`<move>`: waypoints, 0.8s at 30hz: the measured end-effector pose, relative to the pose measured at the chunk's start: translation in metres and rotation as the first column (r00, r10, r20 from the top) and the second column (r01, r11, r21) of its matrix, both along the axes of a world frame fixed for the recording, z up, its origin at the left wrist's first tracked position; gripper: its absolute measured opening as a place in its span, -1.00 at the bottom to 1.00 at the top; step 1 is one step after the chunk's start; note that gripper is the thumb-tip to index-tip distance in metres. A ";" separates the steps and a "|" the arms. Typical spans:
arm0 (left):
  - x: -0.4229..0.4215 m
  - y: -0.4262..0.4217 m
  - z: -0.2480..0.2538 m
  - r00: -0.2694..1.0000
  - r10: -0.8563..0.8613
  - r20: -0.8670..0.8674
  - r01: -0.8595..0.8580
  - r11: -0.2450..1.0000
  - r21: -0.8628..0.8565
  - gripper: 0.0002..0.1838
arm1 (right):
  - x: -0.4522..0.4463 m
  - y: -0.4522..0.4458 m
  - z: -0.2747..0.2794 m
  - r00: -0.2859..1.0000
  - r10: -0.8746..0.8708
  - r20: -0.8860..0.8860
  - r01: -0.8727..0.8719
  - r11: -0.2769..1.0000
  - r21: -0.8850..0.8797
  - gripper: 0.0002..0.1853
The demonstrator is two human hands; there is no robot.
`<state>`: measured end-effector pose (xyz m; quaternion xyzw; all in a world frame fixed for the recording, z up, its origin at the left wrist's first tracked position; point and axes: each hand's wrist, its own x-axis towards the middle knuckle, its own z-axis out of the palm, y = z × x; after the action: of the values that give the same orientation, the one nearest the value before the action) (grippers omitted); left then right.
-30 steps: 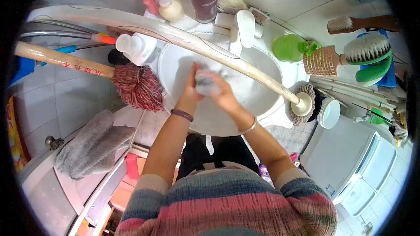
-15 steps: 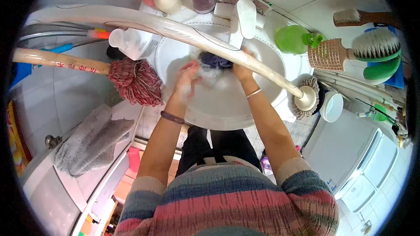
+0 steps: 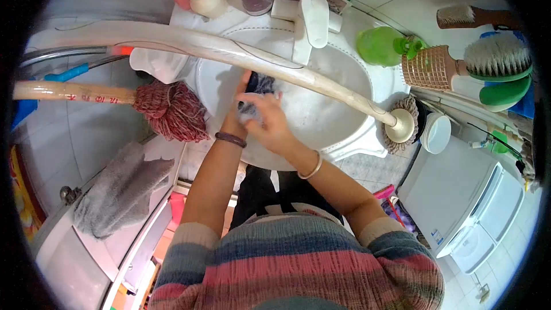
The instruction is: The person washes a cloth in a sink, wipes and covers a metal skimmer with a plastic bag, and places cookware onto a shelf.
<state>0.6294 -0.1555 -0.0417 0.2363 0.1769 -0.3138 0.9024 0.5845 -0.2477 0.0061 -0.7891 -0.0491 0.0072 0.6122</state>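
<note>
Background: white oval ceramic sink beneath both hands
Left hand: fingers against dark, soapy cloth
Right hand: thumb and fingers curled on the cloth's suds, just beside the left

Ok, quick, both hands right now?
Left hand: closed on the dark cloth.
Right hand: fingers curled over the same wet cloth; whether they grip it can't be told.
</note>
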 end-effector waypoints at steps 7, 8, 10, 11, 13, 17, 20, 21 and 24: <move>-0.002 -0.009 -0.001 0.987 0.160 -0.028 -0.140 0.925 0.355 -0.59 | 0.022 0.000 -0.090 0.977 -0.128 0.169 0.185 0.905 -0.382 -0.65; 0.007 -0.018 0.021 0.970 0.184 -0.157 -0.096 0.888 0.449 -0.62 | 0.029 -0.012 -0.109 0.952 -0.205 0.229 0.288 0.857 -0.428 -0.67; 0.013 -0.010 0.011 0.966 0.156 -0.206 -0.010 0.818 0.575 -0.68 | 0.045 -0.055 -0.131 0.965 -0.233 -0.119 0.167 0.898 -0.408 -0.68; 0.018 -0.006 0.023 0.964 0.131 -0.233 0.044 0.783 0.621 -0.65 | 0.050 -0.081 -0.156 0.986 -0.145 -0.077 0.050 0.711 -0.701 -0.66; 0.022 0.018 0.007 0.979 0.078 -0.189 0.049 0.808 0.587 -0.46 | 0.051 -0.104 -0.125 0.976 -0.202 0.082 0.180 0.534 -0.826 -0.79; 0.017 0.036 -0.005 0.979 -0.064 -0.194 0.189 0.641 0.744 -0.13 | 0.039 -0.078 -0.131 0.997 -0.037 0.069 0.079 0.461 -0.884 -0.70; 0.011 0.036 -0.021 0.962 -0.099 -0.254 0.238 0.759 0.606 -0.15 | 0.033 -0.055 -0.128 0.963 0.147 -0.224 -0.257 0.274 -0.927 -0.56; 0.011 0.034 -0.016 0.960 -0.140 -0.241 0.252 0.805 0.537 -0.16 | 0.039 -0.066 -0.134 0.993 0.114 -0.004 -0.060 0.494 -0.867 -0.51; 0.008 0.026 -0.044 0.938 -0.117 -0.327 0.264 0.851 0.455 -0.22 | 0.041 -0.057 -0.073 0.965 0.105 -0.240 -0.222 0.815 -0.536 -0.51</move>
<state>0.6370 -0.1296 -0.0857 0.4264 0.3550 -0.3781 0.7410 0.6252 -0.3049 -0.0673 -0.9212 -0.0515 0.1528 0.3540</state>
